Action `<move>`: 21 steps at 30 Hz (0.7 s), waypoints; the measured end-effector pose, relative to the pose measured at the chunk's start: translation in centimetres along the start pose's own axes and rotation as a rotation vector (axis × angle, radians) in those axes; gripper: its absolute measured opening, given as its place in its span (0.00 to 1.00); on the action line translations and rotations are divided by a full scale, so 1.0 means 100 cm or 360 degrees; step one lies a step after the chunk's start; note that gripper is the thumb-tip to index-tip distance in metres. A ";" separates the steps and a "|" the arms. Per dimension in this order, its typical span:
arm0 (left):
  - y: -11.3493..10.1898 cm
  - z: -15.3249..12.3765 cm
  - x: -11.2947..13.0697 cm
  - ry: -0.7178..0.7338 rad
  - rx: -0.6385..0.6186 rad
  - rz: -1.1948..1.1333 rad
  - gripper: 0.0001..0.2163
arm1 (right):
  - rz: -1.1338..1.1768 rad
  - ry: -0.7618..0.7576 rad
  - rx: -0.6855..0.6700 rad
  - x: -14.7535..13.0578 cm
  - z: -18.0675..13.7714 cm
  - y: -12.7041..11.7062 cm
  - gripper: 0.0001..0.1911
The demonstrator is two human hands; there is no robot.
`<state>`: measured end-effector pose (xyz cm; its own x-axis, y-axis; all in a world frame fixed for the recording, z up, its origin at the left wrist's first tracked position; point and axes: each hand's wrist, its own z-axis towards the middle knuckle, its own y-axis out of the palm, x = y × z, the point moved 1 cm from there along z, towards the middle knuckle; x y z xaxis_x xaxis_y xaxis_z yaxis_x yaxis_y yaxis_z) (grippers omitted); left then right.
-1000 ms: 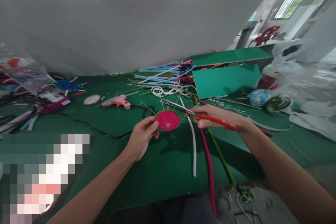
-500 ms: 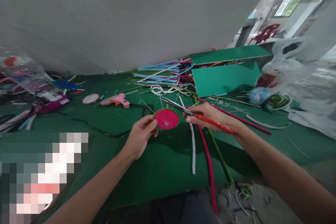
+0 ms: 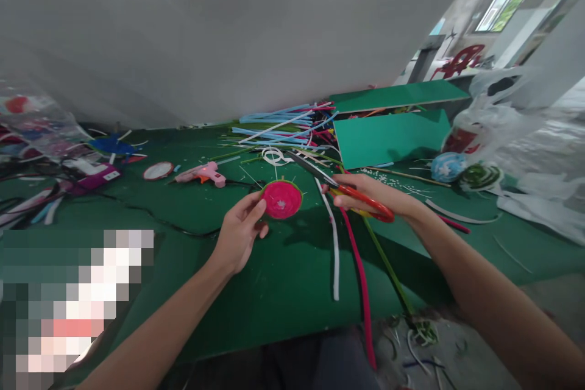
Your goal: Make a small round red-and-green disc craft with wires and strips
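Observation:
My left hand (image 3: 240,228) holds a small round pink disc (image 3: 281,200) with a green rim and thin spokes sticking out, raised above the green table (image 3: 274,292). My right hand (image 3: 372,194) grips red-handled scissors (image 3: 340,186) with the blades pointing up and left, their tips just right of and behind the disc. Long white, pink and green strips (image 3: 347,244) lie on the table under my right hand.
A pink glue gun (image 3: 203,174) with a black cord lies left of the disc. A pile of coloured strips (image 3: 286,128), green boards (image 3: 393,134), plastic bags (image 3: 512,128) at right and clutter (image 3: 55,158) at left surround the space. A grey partition (image 3: 219,42) stands behind, with a person beyond it.
Both hands drifted slightly; the disc moved a little left and up, and the scissors pulled away from the disc's edge and now sit more to its right.

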<state>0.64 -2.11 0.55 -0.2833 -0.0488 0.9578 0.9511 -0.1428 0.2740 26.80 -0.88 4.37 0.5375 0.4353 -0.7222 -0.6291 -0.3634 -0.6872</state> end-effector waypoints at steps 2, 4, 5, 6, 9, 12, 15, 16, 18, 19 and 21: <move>0.000 0.000 0.001 0.0051 0.0049 0.0007 0.13 | -0.0092 -0.0086 -0.0010 0.005 0.000 -0.003 0.28; -0.001 0.001 0.002 0.0103 0.0094 0.0003 0.14 | -0.0136 -0.0094 -0.0019 0.007 0.001 -0.001 0.31; -0.002 0.001 0.002 0.0122 0.0114 0.0006 0.15 | -0.0133 -0.0079 -0.0011 0.007 0.003 0.002 0.32; -0.002 0.001 0.002 0.0131 0.0131 0.0014 0.16 | -0.0122 -0.0066 0.0015 0.007 0.005 0.006 0.31; -0.005 0.002 0.002 0.0114 0.0178 0.0014 0.17 | -0.0086 -0.0036 0.0148 0.000 0.009 0.019 0.26; -0.006 0.004 0.002 0.0065 0.0225 -0.0070 0.17 | -0.0090 0.0015 0.0194 -0.006 0.011 0.025 0.24; -0.009 0.006 0.003 0.0054 0.0275 -0.0165 0.15 | -0.0163 0.0066 0.0138 -0.005 0.011 0.022 0.24; -0.010 0.007 0.003 0.0070 0.0292 -0.0185 0.14 | -0.0195 0.0081 0.0126 -0.004 0.010 0.019 0.24; -0.012 0.008 0.004 0.0125 0.0320 -0.0211 0.13 | -0.0243 0.0097 0.0109 0.000 0.008 0.012 0.26; -0.013 0.008 0.004 0.0152 0.0330 -0.0220 0.13 | -0.0257 0.0101 0.0098 0.002 0.007 0.009 0.27; -0.015 0.008 0.005 0.0187 0.0342 -0.0231 0.12 | -0.0275 0.0109 0.0062 0.007 0.005 0.002 0.31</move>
<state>-0.85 -1.11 0.68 -0.4190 -0.1593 0.8939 0.9002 0.0555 0.4319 26.79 -0.27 3.83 0.6755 0.4311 -0.5982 -0.5445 -0.2554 -0.7989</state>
